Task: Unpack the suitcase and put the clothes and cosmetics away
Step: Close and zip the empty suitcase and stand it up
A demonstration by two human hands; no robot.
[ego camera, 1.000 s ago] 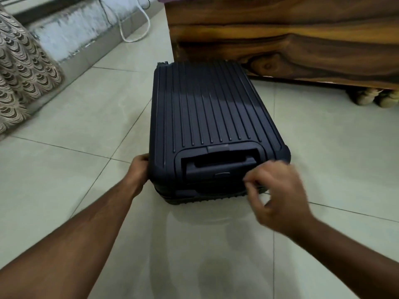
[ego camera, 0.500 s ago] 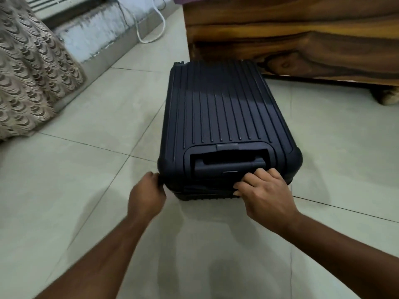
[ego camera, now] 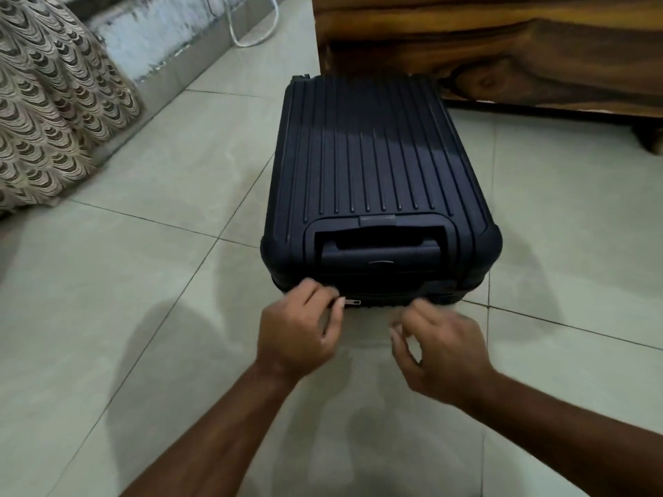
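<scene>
A dark navy ribbed hard-shell suitcase (ego camera: 373, 166) lies flat and closed on the tiled floor, its recessed pull handle (ego camera: 380, 251) facing me. On the near edge a small metal zipper pull (ego camera: 351, 302) shows. My left hand (ego camera: 299, 333) pinches that zipper pull between thumb and fingers. To its right, my right hand (ego camera: 439, 349) hovers just off the near edge, blurred, fingers curled and apart, holding nothing. No clothes or cosmetics can be seen.
A dark wooden bed frame (ego camera: 502, 48) stands right behind the suitcase. A patterned curtain (ego camera: 53, 102) hangs at the left. A white cable (ego camera: 251, 34) lies on the floor by the far wall.
My left hand left the suitcase's left corner and came to the middle of the near edge, taking the zipper pull. My right hand let go of the edge and drew back.
</scene>
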